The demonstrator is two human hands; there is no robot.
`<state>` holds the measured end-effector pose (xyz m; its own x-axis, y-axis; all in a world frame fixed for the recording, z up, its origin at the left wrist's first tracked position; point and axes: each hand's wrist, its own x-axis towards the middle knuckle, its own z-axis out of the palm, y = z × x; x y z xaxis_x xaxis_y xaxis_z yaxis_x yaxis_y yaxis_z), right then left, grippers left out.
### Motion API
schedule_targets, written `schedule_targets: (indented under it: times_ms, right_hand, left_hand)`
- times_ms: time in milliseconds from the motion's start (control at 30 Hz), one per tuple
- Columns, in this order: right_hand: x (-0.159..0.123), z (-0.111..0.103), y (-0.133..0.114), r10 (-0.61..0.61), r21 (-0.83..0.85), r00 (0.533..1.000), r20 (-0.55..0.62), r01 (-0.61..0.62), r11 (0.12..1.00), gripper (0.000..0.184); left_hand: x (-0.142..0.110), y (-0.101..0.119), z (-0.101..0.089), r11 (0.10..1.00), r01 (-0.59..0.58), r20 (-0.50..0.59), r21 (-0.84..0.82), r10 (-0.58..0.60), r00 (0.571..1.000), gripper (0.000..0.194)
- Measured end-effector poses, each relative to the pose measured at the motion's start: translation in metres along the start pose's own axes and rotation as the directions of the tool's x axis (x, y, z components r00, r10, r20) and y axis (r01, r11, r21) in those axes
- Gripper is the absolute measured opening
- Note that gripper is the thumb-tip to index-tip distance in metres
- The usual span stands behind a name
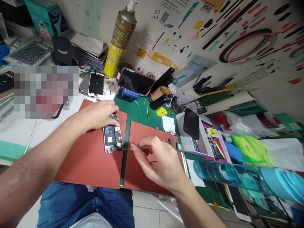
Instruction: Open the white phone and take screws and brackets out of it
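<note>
An opened phone (110, 139) lies on the left red mat, its battery and inner boards bare. My left hand (101, 115) grips the phone's upper end, with fingers bent over the top edge and the thumb on its upper right side. My right hand (156, 158) pinches a thin metal tool (128, 148) between thumb and fingers. The tool's tip reaches the phone's lower right corner; whether it touches is too small to tell. The fingers partly hide the tool, so its exact kind does not show.
Two red mats (95, 167) lie side by side on a green work surface (133, 109). Behind stand a spray can (120, 39) and a phone (136, 81) on a blue stand. A detached screen (96, 84) lies back left. Rightward are a white box (197, 144) and a blue bottle (237, 177).
</note>
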<state>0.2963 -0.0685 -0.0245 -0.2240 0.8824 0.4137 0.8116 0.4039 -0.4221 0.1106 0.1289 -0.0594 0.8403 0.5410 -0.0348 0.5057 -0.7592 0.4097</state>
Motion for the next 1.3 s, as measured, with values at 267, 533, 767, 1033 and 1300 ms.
schedule_targets:
  times_ms: [267, 533, 767, 1033, 1300]
  right_hand:
    - [-0.002, 0.002, -0.001, 0.027, 0.015, 1.000, -0.001, -0.027, 1.000, 0.015]
    - [-0.005, 0.004, 0.000, 0.002, -0.035, 1.000, -0.022, -0.003, 0.999, 0.015]
    - [-0.007, 0.005, -0.003, 0.037, 0.020, 0.999, -0.040, -0.036, 0.999, 0.019]
    - [-0.025, 0.007, 0.007, 0.371, 0.213, 0.873, -0.317, -0.316, 0.925, 0.022]
    - [-0.038, 0.017, 0.028, 0.795, 0.738, 0.533, -0.290, -0.405, 0.540, 0.034]
  left_hand:
    - [0.002, 0.002, 0.002, 0.999, 0.018, 0.066, 0.031, -0.020, 0.998, 0.054]
    - [0.002, 0.003, 0.001, 0.999, 0.006, 0.068, 0.033, -0.008, 0.998, 0.053]
    - [0.002, 0.004, 0.000, 1.000, 0.010, 0.052, 0.021, -0.011, 0.999, 0.053]
    - [-0.001, 0.007, 0.001, 0.997, -0.071, -0.046, -0.008, 0.071, 0.996, 0.043]
    - [-0.003, 0.039, 0.011, 0.886, -0.193, 0.033, -0.421, 0.228, 0.973, 0.008]
